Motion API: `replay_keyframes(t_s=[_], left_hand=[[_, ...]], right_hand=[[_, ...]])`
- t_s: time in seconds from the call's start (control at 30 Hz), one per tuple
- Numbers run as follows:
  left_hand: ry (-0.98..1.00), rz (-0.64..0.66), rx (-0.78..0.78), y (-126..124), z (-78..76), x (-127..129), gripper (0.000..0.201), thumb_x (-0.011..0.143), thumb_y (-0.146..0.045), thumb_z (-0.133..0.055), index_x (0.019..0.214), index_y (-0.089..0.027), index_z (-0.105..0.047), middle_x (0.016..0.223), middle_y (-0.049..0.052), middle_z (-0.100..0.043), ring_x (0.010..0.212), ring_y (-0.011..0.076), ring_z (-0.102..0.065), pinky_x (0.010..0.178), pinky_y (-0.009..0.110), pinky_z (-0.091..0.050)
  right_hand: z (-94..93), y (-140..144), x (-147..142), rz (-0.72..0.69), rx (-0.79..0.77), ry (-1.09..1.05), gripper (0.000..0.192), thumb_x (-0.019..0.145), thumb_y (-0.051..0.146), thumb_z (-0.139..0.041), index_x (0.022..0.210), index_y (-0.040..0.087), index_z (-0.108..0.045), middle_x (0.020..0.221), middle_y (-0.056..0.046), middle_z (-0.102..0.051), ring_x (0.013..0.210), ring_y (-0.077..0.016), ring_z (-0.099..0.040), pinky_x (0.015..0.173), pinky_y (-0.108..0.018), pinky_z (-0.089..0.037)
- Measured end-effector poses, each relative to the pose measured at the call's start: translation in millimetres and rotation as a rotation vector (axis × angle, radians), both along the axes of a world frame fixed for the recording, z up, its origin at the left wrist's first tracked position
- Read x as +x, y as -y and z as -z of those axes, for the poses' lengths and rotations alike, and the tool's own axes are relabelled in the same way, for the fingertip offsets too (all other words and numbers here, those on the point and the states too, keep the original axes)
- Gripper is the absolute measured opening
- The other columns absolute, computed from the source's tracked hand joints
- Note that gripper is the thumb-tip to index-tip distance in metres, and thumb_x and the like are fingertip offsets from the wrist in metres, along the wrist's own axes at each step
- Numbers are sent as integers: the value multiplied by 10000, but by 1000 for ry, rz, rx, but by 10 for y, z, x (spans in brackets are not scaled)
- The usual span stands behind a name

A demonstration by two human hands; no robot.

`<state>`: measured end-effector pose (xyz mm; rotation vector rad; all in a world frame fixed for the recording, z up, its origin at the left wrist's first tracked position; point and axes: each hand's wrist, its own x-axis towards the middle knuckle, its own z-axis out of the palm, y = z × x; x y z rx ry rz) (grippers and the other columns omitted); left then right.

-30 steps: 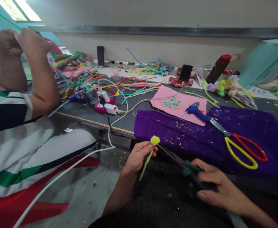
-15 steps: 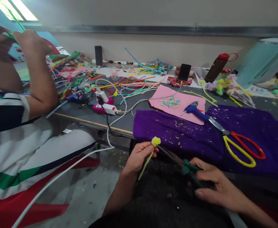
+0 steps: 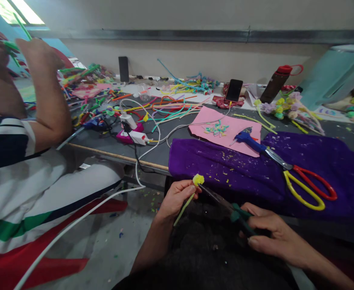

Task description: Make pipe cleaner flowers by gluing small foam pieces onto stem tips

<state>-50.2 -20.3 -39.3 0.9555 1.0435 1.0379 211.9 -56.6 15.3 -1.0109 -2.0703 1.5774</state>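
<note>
Bare forearms; dark, seemingly knitted garment over the lap.

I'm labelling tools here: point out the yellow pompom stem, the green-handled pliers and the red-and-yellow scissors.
yellow pompom stem (image 3: pixel 198 179), head view, on its fluffy head.
green-handled pliers (image 3: pixel 239 215), head view, on the green grip.
red-and-yellow scissors (image 3: pixel 303 198), head view, on the yellow loop.

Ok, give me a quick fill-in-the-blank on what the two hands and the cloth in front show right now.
1. The left hand pinches a pipe cleaner whose curled tip is ____ in colour.
2. The right hand grips pliers with ____ handles.
3. The scissors with one red and one yellow loop lie on the ____ cloth.
4. The glue gun rests partly on a ____ sheet.

Missing words: yellow; green; purple; pink
</note>
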Motion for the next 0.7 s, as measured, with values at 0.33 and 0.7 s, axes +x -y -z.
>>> replay_keyframes(t_s=[0.33,0.7], left_hand=[[-67,-15,3,15,-11,-15,231,710,-344,-616,741,-123,-677,612,35,-602,526,89,-473,495,188,-309],[-141,12,5,23,-33,-36,214,719,-336,-609,744,-136,-679,634,35,-608,561,103,-494,505,188,-322]], right_hand=[[61,-48,57,23,-149,-44,365,771,508,-513,761,185,-682,796,-35,-528,761,-166,-480,670,-288,-377],[83,-90,90,35,-236,-83,407,742,532,-521,736,163,-693,826,-46,-563,780,-190,-489,701,-314,-371]])
